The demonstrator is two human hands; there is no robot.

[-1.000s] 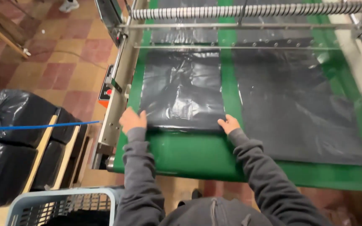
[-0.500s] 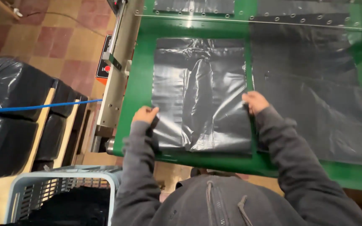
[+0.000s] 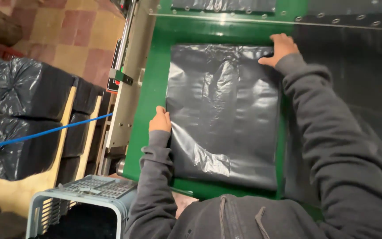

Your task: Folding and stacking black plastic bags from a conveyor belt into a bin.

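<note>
Your left hand (image 3: 160, 120) rests flat at the near left edge of the black bag (image 3: 224, 115) on the green bench (image 3: 153, 88), your right hand (image 3: 280, 48) pressing open-palmed on its far right corner, squaring it.

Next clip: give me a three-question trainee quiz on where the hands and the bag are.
1. True or false: the left hand rests at the left edge of the black plastic bag.
2. Where is the right hand? A) at the bag's far right corner B) in the crate C) on the blue cord
3. Fill in: the bag lies flat on a ___ table.

Key: 1 true; 2 A; 3 green
</note>
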